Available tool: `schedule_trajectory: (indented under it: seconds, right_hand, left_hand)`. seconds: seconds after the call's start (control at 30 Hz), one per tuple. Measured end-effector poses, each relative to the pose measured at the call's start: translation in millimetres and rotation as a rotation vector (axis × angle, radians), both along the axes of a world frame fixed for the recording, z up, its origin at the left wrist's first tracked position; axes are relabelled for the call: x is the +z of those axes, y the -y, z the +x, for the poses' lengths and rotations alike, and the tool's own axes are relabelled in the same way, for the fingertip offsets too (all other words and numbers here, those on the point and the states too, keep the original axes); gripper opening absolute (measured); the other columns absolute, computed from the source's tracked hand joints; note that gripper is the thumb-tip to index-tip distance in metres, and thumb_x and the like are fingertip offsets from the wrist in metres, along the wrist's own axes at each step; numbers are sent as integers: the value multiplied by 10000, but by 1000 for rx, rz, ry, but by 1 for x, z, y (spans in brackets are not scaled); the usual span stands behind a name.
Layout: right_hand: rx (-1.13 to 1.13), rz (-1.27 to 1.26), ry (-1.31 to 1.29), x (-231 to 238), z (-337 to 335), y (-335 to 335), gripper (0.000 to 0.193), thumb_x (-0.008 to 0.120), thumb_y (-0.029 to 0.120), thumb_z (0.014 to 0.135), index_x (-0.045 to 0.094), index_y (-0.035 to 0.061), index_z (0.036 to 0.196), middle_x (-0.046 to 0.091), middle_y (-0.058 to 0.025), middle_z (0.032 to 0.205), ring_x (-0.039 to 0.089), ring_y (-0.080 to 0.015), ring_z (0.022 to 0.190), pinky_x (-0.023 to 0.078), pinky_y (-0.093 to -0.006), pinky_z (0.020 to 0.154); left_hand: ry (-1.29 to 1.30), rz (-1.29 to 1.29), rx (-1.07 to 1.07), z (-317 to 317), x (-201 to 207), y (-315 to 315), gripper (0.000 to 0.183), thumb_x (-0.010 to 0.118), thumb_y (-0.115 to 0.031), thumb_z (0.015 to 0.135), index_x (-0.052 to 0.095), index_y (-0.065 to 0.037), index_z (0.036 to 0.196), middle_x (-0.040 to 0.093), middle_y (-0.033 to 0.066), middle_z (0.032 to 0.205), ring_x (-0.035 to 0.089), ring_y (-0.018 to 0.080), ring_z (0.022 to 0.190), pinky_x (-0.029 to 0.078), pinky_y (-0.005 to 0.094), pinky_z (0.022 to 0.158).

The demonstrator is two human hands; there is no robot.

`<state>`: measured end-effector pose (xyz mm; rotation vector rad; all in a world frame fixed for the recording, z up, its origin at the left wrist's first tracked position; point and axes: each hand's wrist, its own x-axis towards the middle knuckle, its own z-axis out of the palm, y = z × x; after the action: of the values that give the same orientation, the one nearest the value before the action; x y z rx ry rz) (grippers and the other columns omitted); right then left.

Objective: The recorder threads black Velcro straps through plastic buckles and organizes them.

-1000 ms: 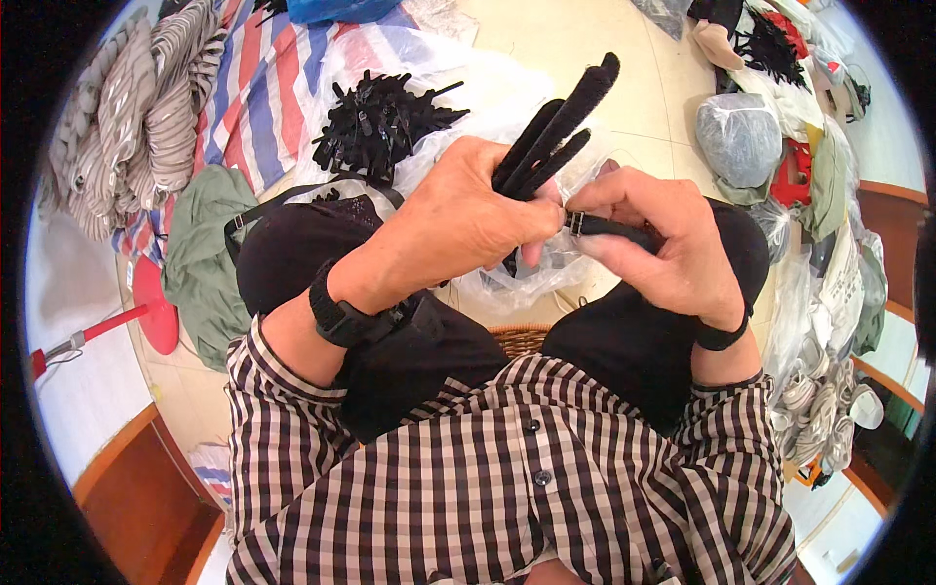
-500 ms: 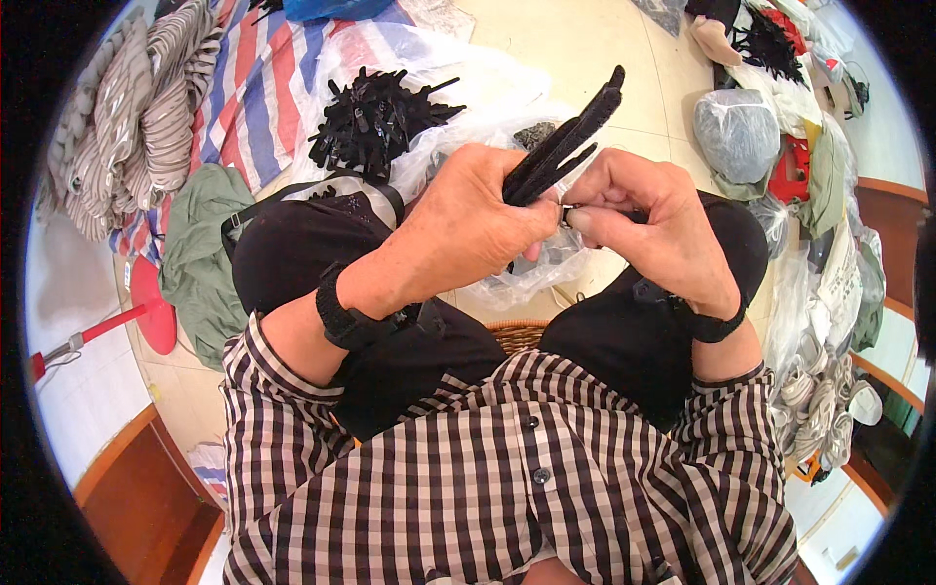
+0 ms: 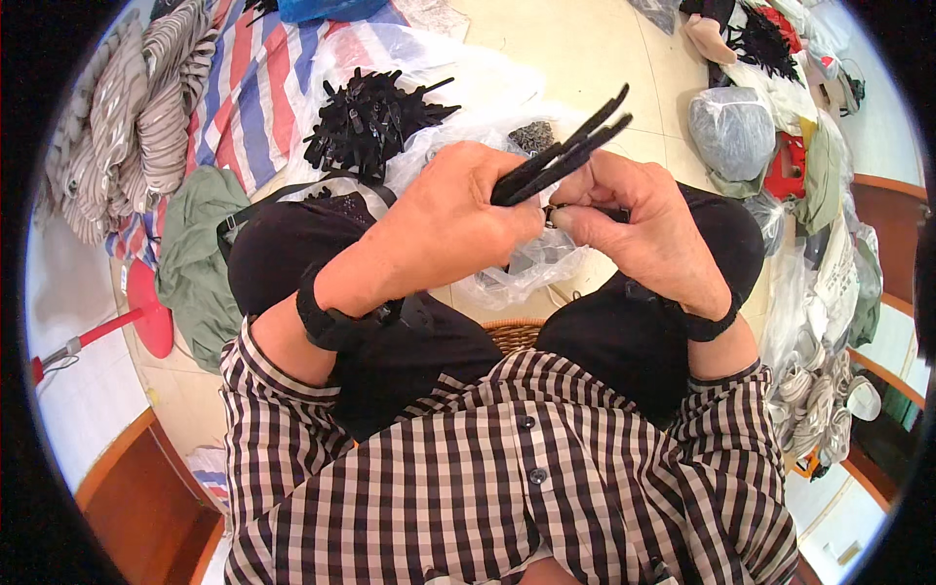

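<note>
My left hand (image 3: pixel 458 219) grips a small bundle of long black plastic strips (image 3: pixel 570 151) that stick up and to the right. My right hand (image 3: pixel 639 229) is closed beside it, its fingertips pinching a small dark piece right where the strips meet my left fingers. Both hands hover above my knees and a clear plastic bag (image 3: pixel 531 268). On the floor beyond them lies a pile of the same black strips (image 3: pixel 375 117) on clear plastic sheeting.
A striped red, white and blue sheet (image 3: pixel 258 93) and folded striped fabric (image 3: pixel 136 127) lie at the left, with a green cloth (image 3: pixel 200 258). Bags and heaped clothes (image 3: pixel 770 146) line the right side. A wicker seat edge (image 3: pixel 517 334) shows between my legs.
The black strips in my left hand have tilted flatter and further right. My right hand has drawn in against my left, its fingertips now pinching at the base of the strips.
</note>
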<state>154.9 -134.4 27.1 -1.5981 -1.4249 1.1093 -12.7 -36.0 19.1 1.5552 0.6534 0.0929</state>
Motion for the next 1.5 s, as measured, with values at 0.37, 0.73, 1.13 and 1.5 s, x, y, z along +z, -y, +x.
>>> schedule_trajectory:
  seconds: [0.37, 0.73, 1.13, 1.5]
  right_hand:
    - [-16, -54, -194, 0, 11, -4, 75, 575, -32, 772, 514, 2, 798, 532, 9, 638, 498, -54, 587, 415, -207, 535]
    - [-22, -47, -30, -3, 6, -6, 48, 535, -6, 808, 548, -22, 851, 576, -47, 676, 525, -91, 613, 433, -237, 568]
    - [-34, 19, -58, 2, 21, -11, 155, 497, 62, 866, 587, -3, 975, 629, -50, 809, 543, -71, 754, 445, -233, 700]
    - [-364, 265, -43, 7, 5, -6, 168, 601, 27, 805, 577, -8, 967, 585, -14, 718, 551, -55, 658, 422, -186, 561]
  left_hand:
    - [201, -308, 32, 5, -2, 2, 113, 539, -68, 820, 561, 43, 817, 569, 67, 607, 470, 83, 429, 358, 222, 409]
    - [97, 20, 57, 5, -13, 5, 107, 563, -93, 836, 583, 9, 864, 538, 20, 563, 434, 54, 383, 317, 214, 343]
    - [103, -84, 155, 9, -11, -5, 125, 526, -91, 851, 585, 3, 911, 548, 39, 550, 442, 65, 390, 333, 212, 366]
    - [210, -309, 402, 5, -19, -19, 160, 522, -136, 828, 579, 6, 873, 565, 59, 586, 432, 71, 385, 284, 200, 344]
